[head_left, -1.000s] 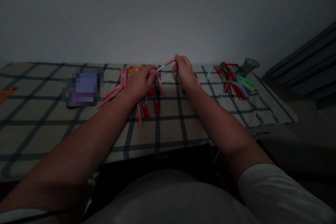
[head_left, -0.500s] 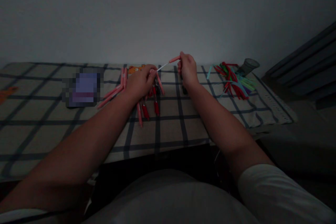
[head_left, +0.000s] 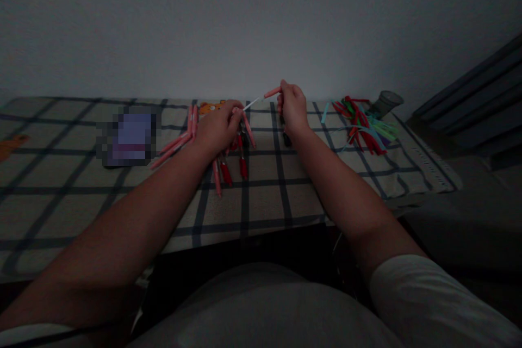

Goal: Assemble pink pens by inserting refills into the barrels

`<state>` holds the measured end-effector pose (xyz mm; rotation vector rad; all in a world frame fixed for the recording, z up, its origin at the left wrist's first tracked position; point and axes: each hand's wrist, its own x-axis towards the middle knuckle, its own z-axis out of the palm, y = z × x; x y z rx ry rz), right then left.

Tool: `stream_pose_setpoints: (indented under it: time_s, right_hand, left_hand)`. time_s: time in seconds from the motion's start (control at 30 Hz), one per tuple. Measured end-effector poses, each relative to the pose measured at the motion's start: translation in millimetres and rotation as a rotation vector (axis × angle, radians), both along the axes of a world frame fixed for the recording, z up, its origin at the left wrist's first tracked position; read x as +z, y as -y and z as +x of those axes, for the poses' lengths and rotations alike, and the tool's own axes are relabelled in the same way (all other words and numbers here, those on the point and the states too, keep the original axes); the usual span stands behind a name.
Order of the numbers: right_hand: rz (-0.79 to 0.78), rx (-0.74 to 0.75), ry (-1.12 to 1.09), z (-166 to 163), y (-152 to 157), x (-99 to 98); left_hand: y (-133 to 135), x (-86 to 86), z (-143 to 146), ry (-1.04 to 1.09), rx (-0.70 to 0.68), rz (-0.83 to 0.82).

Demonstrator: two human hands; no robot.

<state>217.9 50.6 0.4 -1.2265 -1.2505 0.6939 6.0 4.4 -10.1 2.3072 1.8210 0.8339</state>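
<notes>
My right hand (head_left: 292, 109) is closed, pinching a slim pink tube (head_left: 272, 92) that looks like a pen barrel. From the fingertips of my left hand (head_left: 222, 122), also closed, a thin white stick (head_left: 252, 103) like a pen refill points up toward the tube's lower end. Whether the two still touch is hard to tell in the dim light. Below my left hand lie several pink pens (head_left: 217, 178) and red pieces like pens or caps (head_left: 243, 167), partly hidden by the hand. A dark object (head_left: 287, 139) shows beneath my right hand, its kind unclear.
More pink pens (head_left: 173, 144) lie left of my left forearm, near an orange bear print (head_left: 212, 107). A blurred-out device (head_left: 132, 136) rests farther left. At right are red and coloured strips (head_left: 362, 125) and a mesh cup (head_left: 386, 102) on the checked cloth (head_left: 265, 196).
My right hand has shifted very slightly right with the pink tube, and the tube's end sits a little farther from the white stick. My left hand keeps its place.
</notes>
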Motion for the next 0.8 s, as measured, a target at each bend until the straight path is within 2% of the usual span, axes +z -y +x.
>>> stream_pose_setpoints:
  time_s: [0.17, 0.37, 0.5, 0.8]
  right_hand:
    - [-0.073, 0.008, 0.124, 2.2, -3.9, -3.6]
    - [-0.110, 0.114, 0.361, -1.7, -2.7, -6.7]
    - [-0.131, 0.113, 0.486, -2.1, -0.7, -7.4]
    - [-0.085, 0.107, 0.530, 6.0, -7.0, -15.5]
  left_hand:
    - [-1.3, -1.3, -1.5, 0.039, 0.003, 0.024]
    - [-1.7, -1.9, -1.9, 0.056, -0.011, 0.026]
    - [-1.0, -0.9, -0.8, 0.045, 0.001, 0.005]
    - [-3.0, -3.4, -2.4, 0.035, -0.005, 0.026]
